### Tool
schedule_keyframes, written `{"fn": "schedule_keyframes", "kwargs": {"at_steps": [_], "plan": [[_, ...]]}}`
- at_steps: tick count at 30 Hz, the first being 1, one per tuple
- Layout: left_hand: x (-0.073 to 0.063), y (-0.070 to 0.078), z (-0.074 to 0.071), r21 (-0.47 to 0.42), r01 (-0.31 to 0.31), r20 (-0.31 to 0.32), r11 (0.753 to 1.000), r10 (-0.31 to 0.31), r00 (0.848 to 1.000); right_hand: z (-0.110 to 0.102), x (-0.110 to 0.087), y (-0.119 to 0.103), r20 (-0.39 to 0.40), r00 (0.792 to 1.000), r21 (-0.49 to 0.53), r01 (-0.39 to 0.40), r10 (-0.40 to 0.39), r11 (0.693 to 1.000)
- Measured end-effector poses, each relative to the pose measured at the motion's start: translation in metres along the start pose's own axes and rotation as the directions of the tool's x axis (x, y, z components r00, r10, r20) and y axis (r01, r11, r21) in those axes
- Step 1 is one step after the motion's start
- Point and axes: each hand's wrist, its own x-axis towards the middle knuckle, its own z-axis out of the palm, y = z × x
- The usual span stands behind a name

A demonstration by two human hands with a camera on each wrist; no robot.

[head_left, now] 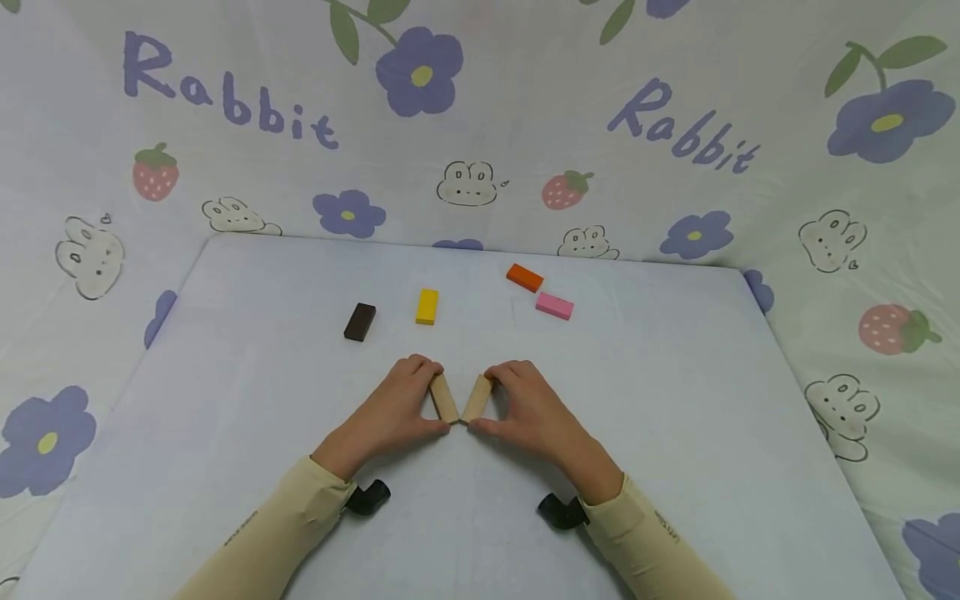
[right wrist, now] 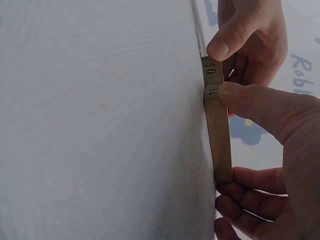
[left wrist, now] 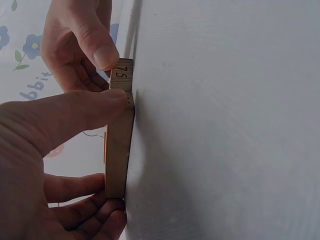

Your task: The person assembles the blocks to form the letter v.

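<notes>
My left hand point(head_left: 396, 407) pinches a plain wooden block point(head_left: 444, 399) by its ends, thumb at the near end and fingers at the far end. A second plain wooden block point(head_left: 477, 399) is pinched the same way by my right hand point(head_left: 531, 408). Both blocks lie on the white tabletop, their near ends meeting or almost meeting and their far ends apart, like a V. In the left wrist view, the right-hand block point(left wrist: 121, 72) has "75" on its end face. The left-hand block point(right wrist: 212, 71) reads "50" in the right wrist view.
Beyond my hands lie a dark brown block point(head_left: 360, 322), a yellow block point(head_left: 427, 307), an orange block point(head_left: 525, 277) and a pink block point(head_left: 554, 306). A printed cloth point(head_left: 517, 100) with rabbits and flowers stands behind the white table point(head_left: 225, 375).
</notes>
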Motion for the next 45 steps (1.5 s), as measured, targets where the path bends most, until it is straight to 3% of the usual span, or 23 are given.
{"fn": "schedule_keyframes", "kwargs": {"at_steps": [45], "plan": [[0.0006, 0.0023, 0.0009, 0.020, 0.010, 0.011, 1.000, -0.011, 1.000, 0.0010, -0.0004, 0.0013, 0.001, 1.000, -0.011, 0.009, -0.009, 1.000]]}}
